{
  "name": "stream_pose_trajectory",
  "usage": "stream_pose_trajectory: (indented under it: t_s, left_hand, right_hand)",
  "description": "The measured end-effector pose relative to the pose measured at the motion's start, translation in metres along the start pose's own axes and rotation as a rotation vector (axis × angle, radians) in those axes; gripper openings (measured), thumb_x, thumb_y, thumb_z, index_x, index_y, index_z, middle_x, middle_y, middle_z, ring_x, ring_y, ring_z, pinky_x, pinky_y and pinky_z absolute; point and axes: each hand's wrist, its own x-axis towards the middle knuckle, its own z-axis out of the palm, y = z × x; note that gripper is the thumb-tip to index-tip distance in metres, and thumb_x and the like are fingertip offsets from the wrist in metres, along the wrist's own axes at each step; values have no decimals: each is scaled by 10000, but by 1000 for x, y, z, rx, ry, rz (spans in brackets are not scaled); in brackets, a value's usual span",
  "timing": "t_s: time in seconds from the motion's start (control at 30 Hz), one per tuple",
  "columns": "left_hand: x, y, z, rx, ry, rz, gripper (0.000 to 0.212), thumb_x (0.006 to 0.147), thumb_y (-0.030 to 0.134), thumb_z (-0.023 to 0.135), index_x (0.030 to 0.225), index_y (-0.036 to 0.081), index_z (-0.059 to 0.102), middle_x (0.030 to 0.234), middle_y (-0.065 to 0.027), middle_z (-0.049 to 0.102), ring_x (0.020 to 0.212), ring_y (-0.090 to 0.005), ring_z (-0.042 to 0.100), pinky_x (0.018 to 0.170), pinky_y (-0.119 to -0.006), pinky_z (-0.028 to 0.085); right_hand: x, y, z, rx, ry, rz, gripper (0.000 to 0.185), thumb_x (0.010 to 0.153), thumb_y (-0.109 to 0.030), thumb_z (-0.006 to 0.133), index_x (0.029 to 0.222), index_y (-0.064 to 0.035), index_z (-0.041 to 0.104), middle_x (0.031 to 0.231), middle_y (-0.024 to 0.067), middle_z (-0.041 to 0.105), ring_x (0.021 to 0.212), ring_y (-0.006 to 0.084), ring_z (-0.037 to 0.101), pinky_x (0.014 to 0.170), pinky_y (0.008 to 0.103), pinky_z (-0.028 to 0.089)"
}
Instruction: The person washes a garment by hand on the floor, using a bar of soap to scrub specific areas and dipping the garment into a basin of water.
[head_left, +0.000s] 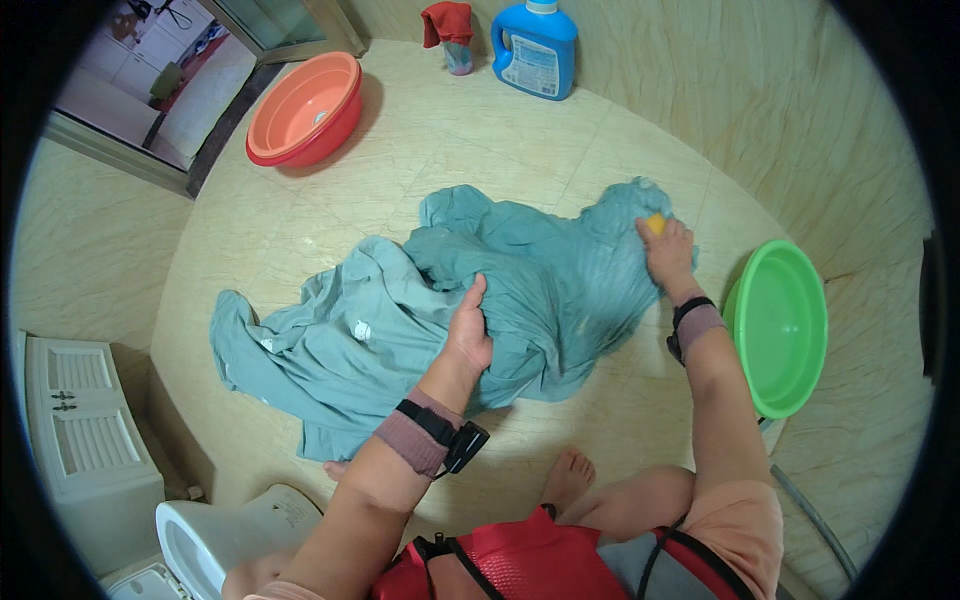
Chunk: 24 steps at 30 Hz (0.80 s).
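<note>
A wet teal cloth (525, 247), bunched and wrinkled, spreads across the tiled floor in front of me. Its paler left part bears small white printed figures. My left hand (474, 334) grips a fold near the middle, thumb pointing away from me and fingers mostly hidden by the fabric. At the far right end, my right hand (669, 253) holds a yellow block (655, 223), probably soap, against the cloth. Whitish streaks, like suds, show on the cloth around that hand. Both wrists wear bands with black straps.
A green plastic basin (784, 330) stands by the right wall, close to my right forearm. Nested orange and red basins (307, 112) sit near the doorway. Against the far wall are a blue detergent jug (536, 52) and a red-draped bottle (454, 37). A toilet (225, 525) and white cabinet (90, 420) stand left.
</note>
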Motion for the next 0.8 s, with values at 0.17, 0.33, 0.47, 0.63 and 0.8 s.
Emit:
stream_pose_trajectory:
  t_s: [0.17, 0.33, 0.47, 0.63, 0.8]
  left_hand:
    - [-32, 48, -70, 356, 131, 375, 518, 954, 347, 630, 1316, -6, 514, 1270, -151, 613, 1137, -287, 606, 1015, -450, 471]
    - [-39, 24, -146, 410, 260, 354, 436, 978, 297, 613, 1286, -3, 544, 1213, -111, 644, 1072, -233, 624, 970, -372, 487]
    - [-29, -1, -137, 590, 236, 386, 365, 992, 285, 604, 1239, 17, 588, 1151, -50, 657, 1006, -138, 593, 905, -299, 483]
    - [-36, 4, -130, 660, 281, 370, 351, 1008, 265, 574, 1256, 18, 580, 1163, -59, 656, 1016, -146, 598, 922, -307, 479]
    - [-34, 6, -137, 554, 234, 355, 356, 998, 227, 580, 1263, -11, 563, 1178, -71, 653, 1046, -167, 594, 956, -313, 457]
  right_hand:
    - [8, 48, 1, -136, -32, 218, 422, 952, -223, 448, 1331, -361, 575, 1094, 133, 570, 1058, 317, 522, 896, 488, 366]
    - [12, -30, -40, 58, -7, 268, 379, 969, -291, 462, 1331, -296, 574, 1091, 152, 595, 1045, 329, 542, 905, 534, 351]
    - [-9, -139, -89, 555, 150, -135, 349, 878, -314, 633, 1209, -204, 659, 991, 98, 650, 881, 315, 598, 814, 498, 421]
    - [-59, -232, -139, 661, 204, -540, 299, 920, -270, 586, 1206, -260, 671, 964, 124, 600, 911, 321, 569, 807, 468, 431]
    - [-29, -184, -78, 550, 59, -378, 242, 957, -314, 551, 1168, -265, 661, 995, 141, 564, 954, 333, 537, 815, 449, 426]
